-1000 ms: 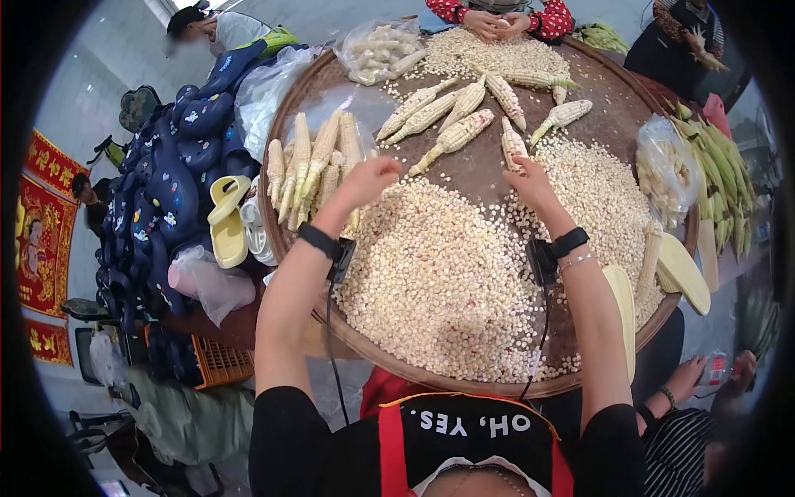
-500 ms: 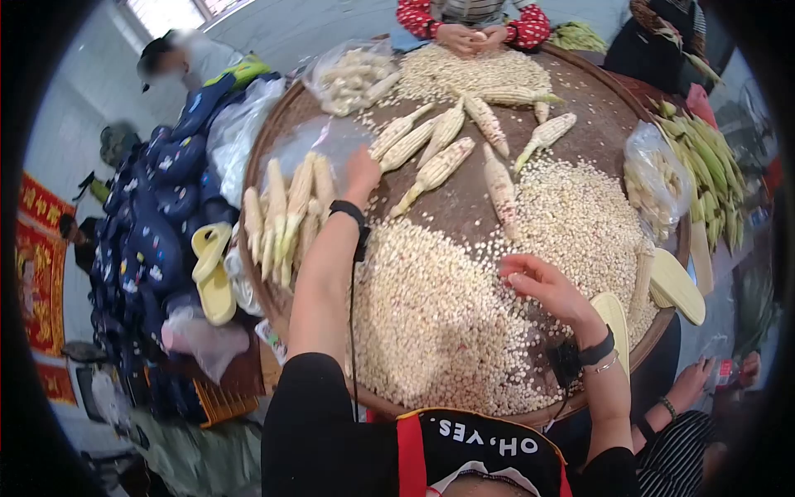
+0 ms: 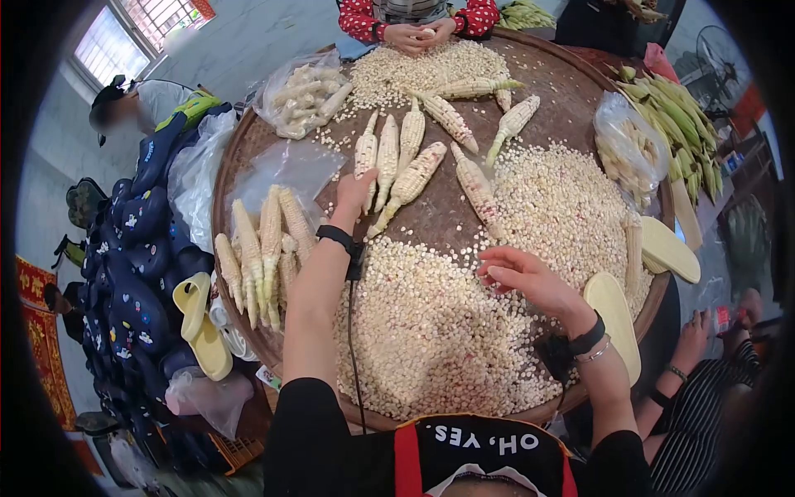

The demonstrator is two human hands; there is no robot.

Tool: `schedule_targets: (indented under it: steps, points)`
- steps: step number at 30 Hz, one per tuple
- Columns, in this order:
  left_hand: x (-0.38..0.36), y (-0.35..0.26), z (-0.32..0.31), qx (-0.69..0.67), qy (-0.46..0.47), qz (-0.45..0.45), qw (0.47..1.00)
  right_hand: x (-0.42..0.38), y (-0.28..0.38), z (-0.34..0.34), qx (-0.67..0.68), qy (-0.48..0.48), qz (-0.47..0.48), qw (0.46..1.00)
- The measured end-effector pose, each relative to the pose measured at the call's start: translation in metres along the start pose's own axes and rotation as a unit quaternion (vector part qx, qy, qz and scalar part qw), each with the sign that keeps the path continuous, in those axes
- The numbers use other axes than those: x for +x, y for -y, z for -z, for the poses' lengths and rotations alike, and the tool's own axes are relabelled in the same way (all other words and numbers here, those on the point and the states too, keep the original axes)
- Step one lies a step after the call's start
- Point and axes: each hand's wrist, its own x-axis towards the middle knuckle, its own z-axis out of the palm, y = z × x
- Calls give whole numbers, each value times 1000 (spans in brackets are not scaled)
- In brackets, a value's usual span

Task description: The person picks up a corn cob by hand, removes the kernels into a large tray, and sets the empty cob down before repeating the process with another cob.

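My left hand (image 3: pixel 354 192) has its fingers round the lower end of a corn cob (image 3: pixel 366 147), the leftmost of a group of cobs lying on the round brown tray (image 3: pixel 439 217). My right hand (image 3: pixel 517 273) hovers over the loose kernels (image 3: pixel 431 323), fingers apart and nothing in them. A red-speckled cob (image 3: pixel 475 189) lies just beyond it. Left of my left hand, a bundle of pale cobs (image 3: pixel 269 248) rests near the tray's edge beside a flat clear plastic bag (image 3: pixel 290 170).
Across the tray a person's hands (image 3: pixel 418 36) hold something small. Bagged cobs (image 3: pixel 302 95) lie at the back left, more bagged cobs (image 3: pixel 629 149) at the right. Yellow slippers (image 3: pixel 613 319) are at the right edge. Another person's hand (image 3: pixel 691 340) shows at lower right.
The view has shifted, moving the tray left in the frame. My left hand now grips the leftmost cob, which has turned more upright. My right hand stays open over the kernels.
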Motion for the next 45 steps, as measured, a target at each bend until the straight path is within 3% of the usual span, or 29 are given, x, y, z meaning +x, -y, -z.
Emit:
schedule_targets:
  steps: [2,4,5,10,12,14,16,17,18,20,24,26,28,30,32,34,38,41,45]
  points:
    - [-50,-48,5,-75,56,49,994,1,1,-10,-1,3,6,1000]
    - [-51,-33,1,-155,46,-3,987,0,5,-20,-16,12,25,999]
    - [-49,-26,6,-206,113,50,971,-2,6,-23,-18,13,31,999]
    - [-118,-66,27,-192,138,13,972,-21,8,-31,4,9,42,999]
    - [-147,-88,34,-247,257,-15,934,-32,13,-36,1,-4,51,999]
    - [-179,-111,37,-255,304,-24,918,-40,15,-33,-5,-9,65,998]
    - [-210,-131,35,-347,425,-45,835,-53,23,-33,49,-80,129,987]
    - [-221,-136,30,-383,466,-16,798,-58,23,-29,50,-95,147,983]
    - [-232,-141,26,-380,477,-14,792,-63,24,-29,53,-107,148,982]
    - [-256,-153,20,-416,558,52,716,-75,26,-34,110,-152,182,965]
    - [-298,-158,4,-364,627,97,682,-89,13,-39,161,-138,255,943]
    - [-318,-163,1,-340,619,112,699,-101,7,-46,200,-148,257,934]
    - [-328,-162,0,-299,581,103,750,-106,-8,-47,262,-155,261,916]
    - [-334,-157,6,-299,567,61,765,-116,-21,-50,278,-170,253,911]
    - [-341,-155,14,-214,499,-56,838,-121,-34,-50,333,-181,255,890]
    - [-348,-154,18,-215,510,-62,830,-127,-43,-52,359,-175,249,882]
    - [-356,-146,11,-290,428,-84,852,-131,-53,-55,425,-134,250,860]
    - [-356,-140,-1,-432,392,-57,810,-131,-55,-58,457,-125,261,842]
    - [-362,-140,-11,-457,384,-47,801,-133,-57,-57,460,-126,265,838]
